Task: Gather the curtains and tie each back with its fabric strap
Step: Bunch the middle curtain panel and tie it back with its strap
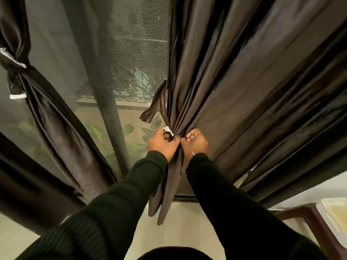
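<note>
Head view: right curtain [244, 87] bunched at the window's [116, 59] middle. Left hand [162, 145] fingers clamp the strap [156, 104]; right hand [195, 141] fists the gathered folds, likely pinning them for tying. Left curtain [43, 102] already tied.

I had only one view, a wide-angle camera on the person's head. It looked forward and down along both sleeves, close to the right curtain [234, 94], with the window screen [131, 53] ahead and the floor [180, 218] at the bottom edge.
</note>
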